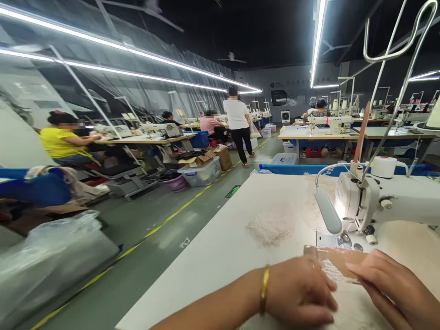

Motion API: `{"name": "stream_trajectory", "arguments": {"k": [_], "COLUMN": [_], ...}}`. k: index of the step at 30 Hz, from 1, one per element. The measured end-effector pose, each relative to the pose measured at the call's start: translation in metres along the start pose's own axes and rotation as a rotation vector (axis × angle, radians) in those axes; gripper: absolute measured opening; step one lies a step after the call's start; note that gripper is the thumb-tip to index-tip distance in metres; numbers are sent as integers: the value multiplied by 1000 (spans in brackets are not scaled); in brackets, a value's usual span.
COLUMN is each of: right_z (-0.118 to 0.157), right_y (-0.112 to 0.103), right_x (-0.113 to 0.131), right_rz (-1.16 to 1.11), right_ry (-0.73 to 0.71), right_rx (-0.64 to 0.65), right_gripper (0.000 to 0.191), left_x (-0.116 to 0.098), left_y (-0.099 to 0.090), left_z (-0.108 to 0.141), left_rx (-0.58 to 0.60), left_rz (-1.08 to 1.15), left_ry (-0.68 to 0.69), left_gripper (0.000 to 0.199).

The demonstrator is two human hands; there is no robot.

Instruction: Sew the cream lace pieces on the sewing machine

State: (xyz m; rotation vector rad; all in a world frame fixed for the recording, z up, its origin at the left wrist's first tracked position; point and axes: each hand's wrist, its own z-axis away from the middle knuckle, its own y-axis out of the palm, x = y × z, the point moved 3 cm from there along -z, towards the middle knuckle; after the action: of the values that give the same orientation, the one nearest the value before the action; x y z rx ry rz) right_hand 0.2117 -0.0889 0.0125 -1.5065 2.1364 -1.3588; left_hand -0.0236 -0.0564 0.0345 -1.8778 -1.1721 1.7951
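My left hand [302, 291], with a gold bangle at the wrist, lies over pale lace fabric [332, 270] at the table's near side. Its fingers are curled and a little blurred, and what they pinch is hidden. A flat brown piece, like card with a shiny taped edge [343, 256], rests across the lace. My right hand [395, 284] grips its right end between thumb and fingers. Just beyond both hands stands a white sewing machine [385, 197], its lamp lit over the needle area. Another bit of pale lace [271, 227] lies farther left on the white tabletop [206, 275].
A thread stand with bent metal rods [395, 91] rises above the machine. Blue cloth [295, 169] hangs along the table's far edge. Left of the table runs an aisle with a yellow line [165, 222], plastic bins [201, 172] and a walking person [237, 119]. Others sit at machines.
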Motion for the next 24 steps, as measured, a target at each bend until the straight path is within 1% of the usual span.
{"name": "stream_trajectory", "arguments": {"k": [1,2,5,6,7,8,10,12,14,16,18,21,24], "right_z": [-4,-6,-8,-7,-6,-5,-5,-6,-7,-7,-7,-6,-6], "right_y": [1,3,15,18,21,22,22,22,21,22,23,26,28], "right_x": [0,-1,-5,-5,-6,-5,-3,0,2,4,6,8,9], "right_rz": [-20,-44,-43,-36,-32,-31,-29,-14,9,14,-15,-58,-75], "right_ry": [8,23,105,122,130,129,114,99,90,91,80,51,54], "right_rx": [-29,-45,17,43,61,72,86,103,119,127,121,111,108], "right_gripper": [38,33,30,30,30,30,29,30,29,26,22,20,20], "left_x": [2,4,7,7,7,8,9,10,11,12,11,9,9], "left_y": [-3,-8,-22,-22,-19,-15,-3,8,16,19,21,21,19], "left_z": [1,2,7,9,11,12,14,16,19,23,26,27,27], "left_rx": [-34,-116,-407,-467,-496,-495,-443,-388,-367,-375,-388,-399,-429], "left_rz": [-25,-77,-237,-270,-294,-316,-373,-432,-477,-501,-505,-474,-444], "left_ry": [-49,-122,-319,-356,-381,-396,-417,-443,-488,-544,-573,-550,-535], "left_gripper": [23,23,19,16,14,11,5,9,14,14,13,6,2]}}
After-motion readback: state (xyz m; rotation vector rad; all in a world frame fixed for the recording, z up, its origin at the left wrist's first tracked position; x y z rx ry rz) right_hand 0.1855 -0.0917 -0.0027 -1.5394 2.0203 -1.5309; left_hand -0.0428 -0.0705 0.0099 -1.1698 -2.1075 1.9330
